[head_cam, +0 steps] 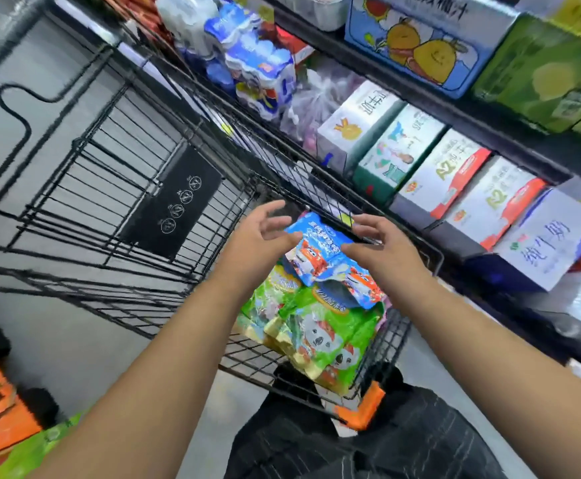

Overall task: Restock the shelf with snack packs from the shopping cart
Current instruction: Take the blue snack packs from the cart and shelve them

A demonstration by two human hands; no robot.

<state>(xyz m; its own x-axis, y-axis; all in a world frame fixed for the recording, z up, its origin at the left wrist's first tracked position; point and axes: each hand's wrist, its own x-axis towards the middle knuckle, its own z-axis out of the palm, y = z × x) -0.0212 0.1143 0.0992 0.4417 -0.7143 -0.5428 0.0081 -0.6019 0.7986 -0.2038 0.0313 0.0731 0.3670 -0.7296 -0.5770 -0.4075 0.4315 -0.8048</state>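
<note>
"Over the near right corner of the black wire shopping cart (303, 181), that was where I had both hands," I said. "The left hand (265, 233) and the right hand (382, 243) were spread, fingers apart, gripping nothing."

"And the pack?"

"The blue crinkly plastic snack pack with the cartoon robot (320, 257) lay between them, topmost on the heap. Its long axis ran away from me and a little leftward, so the hands flanked its far end, one on each long side. Each thumb reached the pack's edge; whether either touched it, I could not tell. Neither hand looked clearly nearer."

"Where was the shelf from there?"

"The black store shelf (472, 122) stood just beside the cart on my right, so I judged the lift would swing rightward, favouring the right hand."

"Counts?"

"Two hands. One blue pack for certain; more blue film showed at its near end, either its own tail or a second pack. Under it lay green plastic snack packs with cartoon faces (323, 326): at least two, overlapped too much for a firmer number. I counted five printed cardboard cartons (448, 167) in the shelf row nearest the cart."
</note>
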